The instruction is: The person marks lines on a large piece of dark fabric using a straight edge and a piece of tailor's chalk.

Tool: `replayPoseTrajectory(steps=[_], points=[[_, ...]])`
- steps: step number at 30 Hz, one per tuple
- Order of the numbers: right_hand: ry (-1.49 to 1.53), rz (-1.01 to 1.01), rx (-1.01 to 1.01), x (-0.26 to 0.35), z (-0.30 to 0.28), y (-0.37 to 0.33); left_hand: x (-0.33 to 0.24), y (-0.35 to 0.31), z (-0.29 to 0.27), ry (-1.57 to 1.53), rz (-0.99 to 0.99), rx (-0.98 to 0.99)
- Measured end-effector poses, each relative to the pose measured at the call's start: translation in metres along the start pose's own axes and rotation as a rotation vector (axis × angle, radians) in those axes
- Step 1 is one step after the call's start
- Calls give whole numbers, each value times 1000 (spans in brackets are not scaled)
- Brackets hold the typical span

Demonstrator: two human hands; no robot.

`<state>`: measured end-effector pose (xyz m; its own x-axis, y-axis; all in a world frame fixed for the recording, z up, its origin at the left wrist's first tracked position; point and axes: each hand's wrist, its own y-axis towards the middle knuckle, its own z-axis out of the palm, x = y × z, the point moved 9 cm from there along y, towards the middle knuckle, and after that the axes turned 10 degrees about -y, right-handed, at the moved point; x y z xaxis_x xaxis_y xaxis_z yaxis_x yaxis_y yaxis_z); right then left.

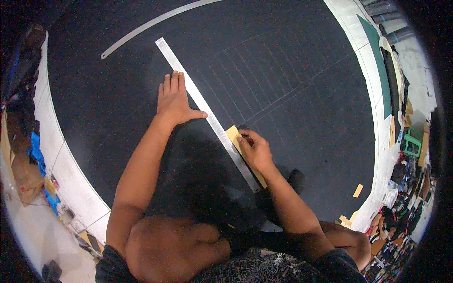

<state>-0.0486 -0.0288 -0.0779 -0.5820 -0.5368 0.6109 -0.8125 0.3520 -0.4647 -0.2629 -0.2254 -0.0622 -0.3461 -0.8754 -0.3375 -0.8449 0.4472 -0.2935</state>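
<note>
A long metal ruler (198, 101) lies slantwise on a wide dark sheet (141, 94) that looks like fabric. Thin pale lines run across the sheet to the ruler's right. With fingers stretched out, my left hand (174, 101) lies flat along the ruler's left edge, its thumb on the metal. Against the right edge, near the lower end, is a narrow yellow card strip (233, 134). My right hand (255, 148) is closed over that strip, thumb and fingertips drawn together at its upper right edge. Whatever they pinch is too small to make out.
A second metal ruler (151, 24) lies on the sheet at the far left. Small yellow pieces (358, 190) are near the right edge. White tiled floor (66, 155) borders the sheet. A green stool (412, 143) and piled clutter (401, 198) stand at right.
</note>
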Motion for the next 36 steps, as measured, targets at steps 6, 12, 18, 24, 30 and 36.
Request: replayPoseTrajectory(steps=[6,12,18,24,30,36], points=[[31,34,20,7,-3,-3,1,-1,1,5,-2,2],[43,1,9,2,0,0,1,0,0,7,1,5],[-157,-140,-271,-1,-32,4,-3,1,1,57,-35,60],[70,-180,-448,7,-67,42,-4,3,0,33,-95,140],[261,-168,-67,99,-18,91,-1,2,-2,11,-67,60],[54,-431,-127,166,15,133,-2,0,-1,-22,-99,101]])
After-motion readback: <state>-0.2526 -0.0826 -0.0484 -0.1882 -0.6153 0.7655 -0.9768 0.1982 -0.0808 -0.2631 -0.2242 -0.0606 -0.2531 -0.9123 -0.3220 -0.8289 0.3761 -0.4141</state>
